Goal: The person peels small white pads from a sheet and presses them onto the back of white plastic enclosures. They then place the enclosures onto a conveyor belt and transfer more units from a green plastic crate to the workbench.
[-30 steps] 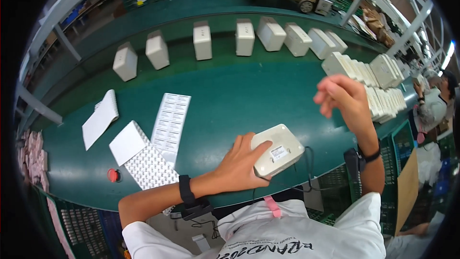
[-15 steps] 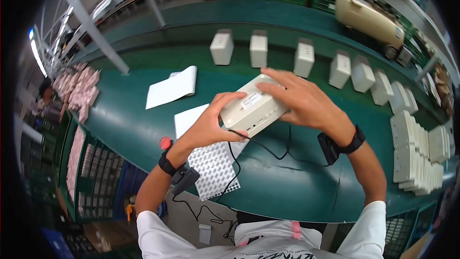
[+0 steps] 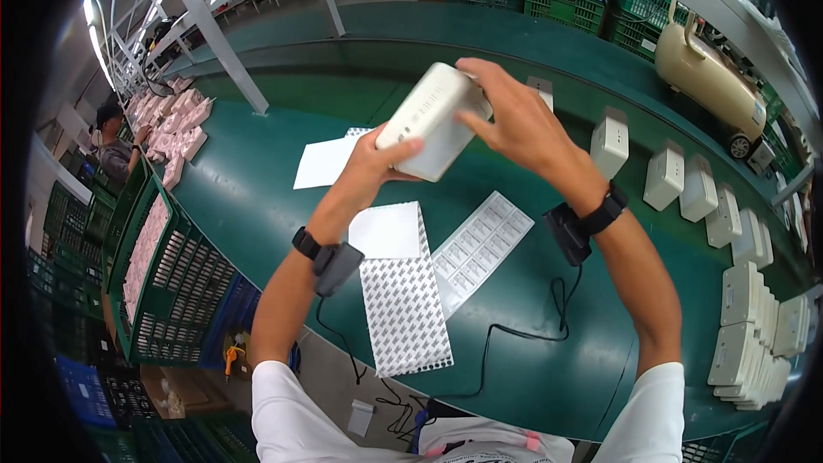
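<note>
Over the green bench I hold up an off-white box-shaped device (image 3: pixel 441 141), tilted, with small ports and slots along its visible narrow side. My left hand (image 3: pixel 364 167) is closed around its near left end, thumb on the port side. At the far right end, my right hand (image 3: pixel 523 124) grips the upper edge; some of its fingers are hidden behind the device. Below them lie a sheet of printed labels (image 3: pixel 487 244) and a sheet with a repeated dark pattern (image 3: pixel 403 317), partly covered by blank white paper (image 3: pixel 383 233). Another white sheet (image 3: pixel 326 165) rests beyond my left hand.
Similar devices (image 3: pixel 610 150) stand in a row at the right, with stacked off-white panels (image 3: pixel 735 334) nearer. Pink packages (image 3: pixel 180 124) and a green crate (image 3: pixel 184 291) are at left, near another person (image 3: pixel 111 150). A beige tank (image 3: pixel 707 90) stands beyond the bench. Cables trail from my wrist straps.
The device has moved farther from me and been turned, so its labelled face no longer shows and its port side faces up. Both hands moved with it; the view has shifted.
</note>
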### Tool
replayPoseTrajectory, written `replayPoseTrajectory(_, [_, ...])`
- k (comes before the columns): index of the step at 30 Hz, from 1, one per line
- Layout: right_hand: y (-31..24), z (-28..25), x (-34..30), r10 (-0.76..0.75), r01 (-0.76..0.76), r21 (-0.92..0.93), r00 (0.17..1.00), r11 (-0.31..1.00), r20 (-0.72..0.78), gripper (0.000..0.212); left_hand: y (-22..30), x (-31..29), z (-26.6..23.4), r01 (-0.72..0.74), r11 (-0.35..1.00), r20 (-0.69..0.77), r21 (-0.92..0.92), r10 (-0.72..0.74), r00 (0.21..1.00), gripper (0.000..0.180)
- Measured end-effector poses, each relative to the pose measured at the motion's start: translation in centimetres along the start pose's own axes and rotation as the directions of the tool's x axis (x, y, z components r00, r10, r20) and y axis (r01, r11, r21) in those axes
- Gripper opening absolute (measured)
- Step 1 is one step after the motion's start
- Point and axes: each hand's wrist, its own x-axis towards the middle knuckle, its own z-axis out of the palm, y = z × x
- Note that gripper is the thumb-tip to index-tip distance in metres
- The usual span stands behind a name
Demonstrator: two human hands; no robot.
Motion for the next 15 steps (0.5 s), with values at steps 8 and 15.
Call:
replayPoseTrajectory(8, [-1.6, -3.1, -7.5, 0.306, -0.316, 0.259, 0.949, 0.913, 0.079, 0.036, -7.6, 10.9, -5.5, 0.018, 0.834, -0.290, -0.552, -0.212, 0.933, 0.060])
replayPoseTrajectory(15, [-7.0, -11.7, -23.3, 0.754, -0.758, 0.210, 0.646, 0.617, 0.117, 0.023, -13.6, 22.3, -10.4, 0.225, 0.956, -0.488, 0.188, -0.108, 0.866, 0.058])
